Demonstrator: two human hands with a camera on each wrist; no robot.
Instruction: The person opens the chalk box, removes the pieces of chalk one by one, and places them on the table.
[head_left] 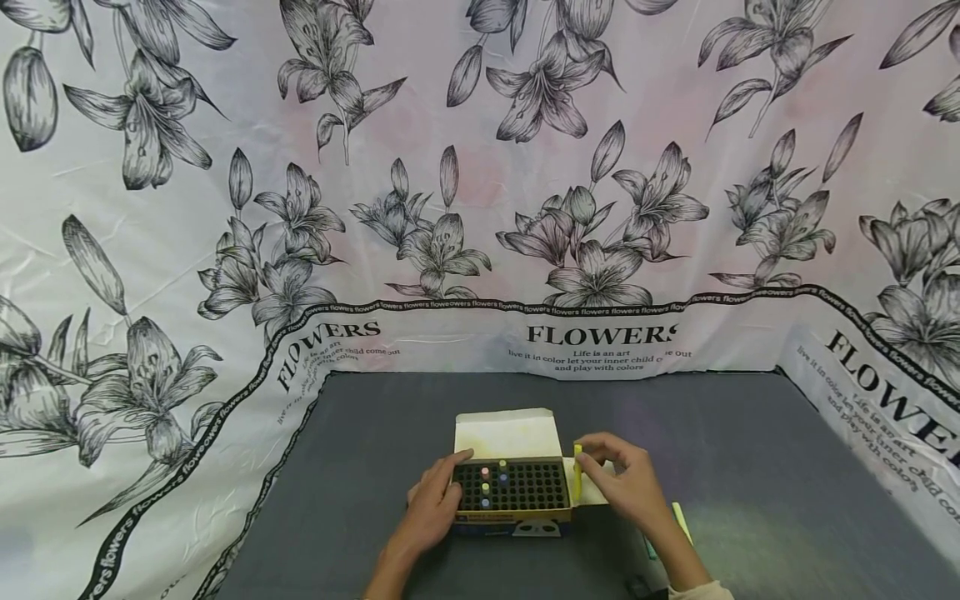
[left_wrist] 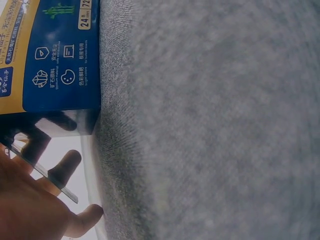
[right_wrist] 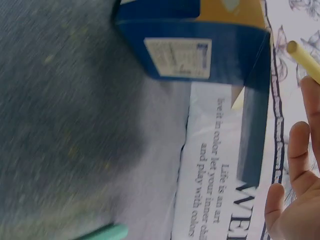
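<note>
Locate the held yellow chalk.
In the head view, the yellow chalk is upright, pinched by the right hand, just right of the box.

Left hand touching box, right hand pinching yellow stick

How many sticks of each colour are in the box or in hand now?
Pink stick: 1
Yellow sticks: 3 (2 in the box, 1 held in the right hand)
Blue sticks: 2
Total: 6
</note>
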